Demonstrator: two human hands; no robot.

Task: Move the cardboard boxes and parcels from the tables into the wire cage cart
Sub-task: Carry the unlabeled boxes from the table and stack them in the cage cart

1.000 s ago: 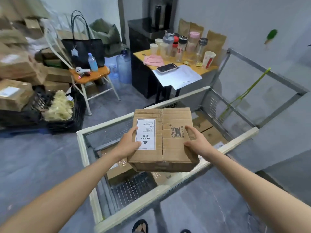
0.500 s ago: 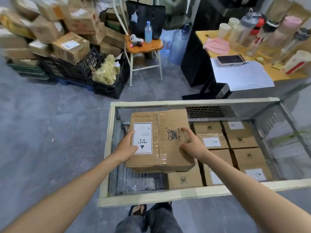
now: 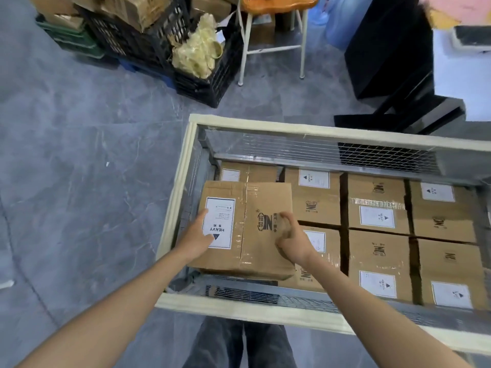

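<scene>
I hold a brown cardboard box point(image 3: 263, 229) with a white HEAVY label low inside the left end of the wire cage cart point(image 3: 174, 208). My left hand point(image 3: 196, 237) grips its left side, thumb along the label's edge. My right hand point(image 3: 291, 239) grips the box near its right edge with curled fingers, slightly blurred. Several similar taped boxes point(image 3: 377, 216) fill the cage floor in rows to the right and behind. Whether the held box rests on the cage floor is hidden.
Black plastic crates point(image 3: 204, 83) with yellowish packing and stacked cartons point(image 3: 138, 9) stand on the floor beyond the cage at the left. A chair with an orange seat point(image 3: 276, 2) and a black cabinet point(image 3: 390, 49) are behind it. My legs point(image 3: 239, 343) touch the near rim.
The box has gone down from above the cage rim into the cage's left end. My view has tilted further down and closer. Both hands stayed on the box.
</scene>
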